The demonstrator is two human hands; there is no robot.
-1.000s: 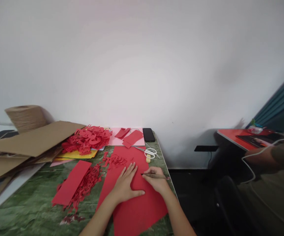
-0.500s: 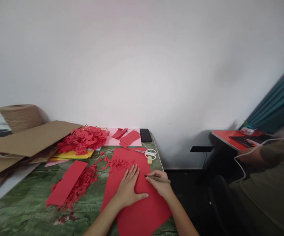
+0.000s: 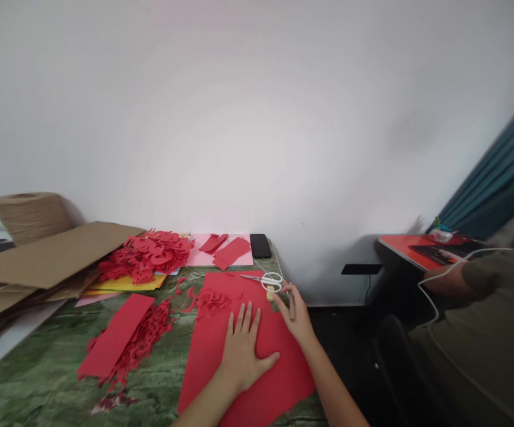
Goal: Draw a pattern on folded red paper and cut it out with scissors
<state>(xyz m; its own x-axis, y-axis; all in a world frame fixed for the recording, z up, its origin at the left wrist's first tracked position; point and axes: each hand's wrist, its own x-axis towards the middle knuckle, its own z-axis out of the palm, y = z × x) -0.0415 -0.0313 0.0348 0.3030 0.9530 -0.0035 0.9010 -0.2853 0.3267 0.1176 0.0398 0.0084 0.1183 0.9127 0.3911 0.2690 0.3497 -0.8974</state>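
Note:
A large red paper sheet [image 3: 221, 350] lies on the green marbled table [image 3: 52, 379]. My left hand [image 3: 244, 350] rests flat on the sheet, fingers spread, holding nothing. My right hand [image 3: 296, 313] is at the sheet's far right corner, fingers curled around a thin brown pencil [image 3: 291, 306]. Just beyond its fingertips lie a small yellow eraser [image 3: 270, 293] and white-handled scissors [image 3: 269, 277].
Red paper cut-outs [image 3: 148, 254] and scraps [image 3: 143, 338] lie left, with a red strip [image 3: 117, 333], cardboard sheets [image 3: 47, 255] and a twine spool [image 3: 28, 213]. A black phone [image 3: 260, 245] sits by the wall. Another person's arm [image 3: 466, 279] shows at right near a red side table [image 3: 408, 244].
My right hand has moved with the pencil from the middle of the sheet toward the eraser and scissors. The view has shifted slightly right; the left hand stays flat on the paper.

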